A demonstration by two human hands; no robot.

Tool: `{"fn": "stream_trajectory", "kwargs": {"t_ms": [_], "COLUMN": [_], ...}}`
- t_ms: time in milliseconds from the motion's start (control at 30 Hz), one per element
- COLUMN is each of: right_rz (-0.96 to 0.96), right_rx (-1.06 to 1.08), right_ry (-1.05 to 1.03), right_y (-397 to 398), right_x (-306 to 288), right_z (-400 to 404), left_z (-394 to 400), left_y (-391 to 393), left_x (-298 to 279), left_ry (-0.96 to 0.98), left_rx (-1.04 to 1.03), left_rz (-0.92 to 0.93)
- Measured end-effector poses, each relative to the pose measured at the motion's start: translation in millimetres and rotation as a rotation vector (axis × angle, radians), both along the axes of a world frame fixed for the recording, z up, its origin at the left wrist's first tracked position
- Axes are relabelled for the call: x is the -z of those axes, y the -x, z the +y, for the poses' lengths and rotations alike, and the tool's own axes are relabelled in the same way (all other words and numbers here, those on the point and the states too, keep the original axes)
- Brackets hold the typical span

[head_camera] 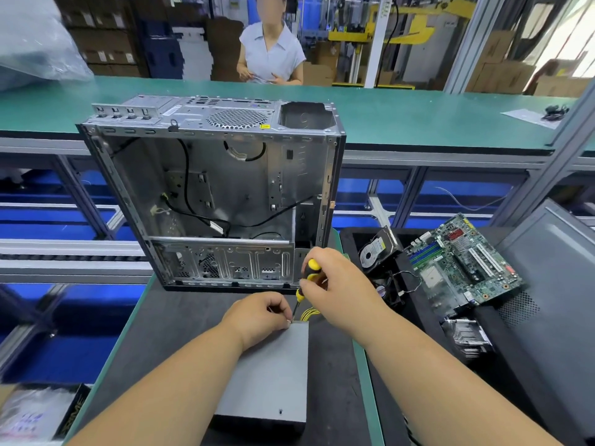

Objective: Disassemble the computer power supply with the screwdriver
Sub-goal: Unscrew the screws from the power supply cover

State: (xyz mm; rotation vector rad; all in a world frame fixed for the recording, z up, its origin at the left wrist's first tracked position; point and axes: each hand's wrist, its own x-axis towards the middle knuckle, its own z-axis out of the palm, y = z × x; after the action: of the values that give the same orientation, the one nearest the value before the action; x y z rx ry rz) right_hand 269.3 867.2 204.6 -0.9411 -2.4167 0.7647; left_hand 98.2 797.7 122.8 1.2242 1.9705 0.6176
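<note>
The grey metal power supply (270, 381) lies flat on the black mat in front of me, with yellow wires (309, 314) sticking out of its far end. My right hand (338, 284) grips the yellow-and-black screwdriver (307, 278), held nearly upright with its tip at the far left corner of the power supply's top. My left hand (257, 313) rests on that same corner, its fingertips pinched around the screwdriver's tip. The screw itself is hidden by my fingers.
An emptied computer case (212, 188) stands open just behind the power supply. To the right lie a hard drive (375, 252), a motherboard (463, 262), a heatsink (467, 336) and a case panel (553, 284). A person stands behind the far green bench (418, 111).
</note>
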Motion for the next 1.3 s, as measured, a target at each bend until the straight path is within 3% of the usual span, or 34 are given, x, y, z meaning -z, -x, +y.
{"fn": "stream_trajectory", "kwargs": {"t_ms": [400, 533, 600, 867, 1033, 1200, 1300], "right_rz": [-0.141, -0.312, -0.343, -0.228, -0.354, -0.233, -0.218], "right_rx": [-0.031, 0.018, 0.021, -0.121, -0.009, 0.003, -0.022], "right_ry": [-0.030, -0.216, -0.212, 0.007, -0.219, -0.017, -0.004], "right_y": [6, 9, 13, 13, 13, 13, 12], "right_x": [-16, -21, -23, -28, -23, -23, -24], "right_z": [5, 8, 11, 12, 13, 19, 15], "left_z": [1, 1, 1, 2, 0, 0, 0], "left_y": [-1, -1, -1, -1, -1, -1, -1], "left_x": [4, 4, 4, 4, 5, 4, 4], "left_ry": [-0.012, -0.020, -0.025, -0.016, -0.017, -0.025, -0.022], "left_rx": [-0.010, -0.008, -0.007, -0.001, 0.001, 0.001, 0.000], "left_rz": [0.022, 0.042, 0.053, 0.043, 0.051, 0.075, 0.075]}}
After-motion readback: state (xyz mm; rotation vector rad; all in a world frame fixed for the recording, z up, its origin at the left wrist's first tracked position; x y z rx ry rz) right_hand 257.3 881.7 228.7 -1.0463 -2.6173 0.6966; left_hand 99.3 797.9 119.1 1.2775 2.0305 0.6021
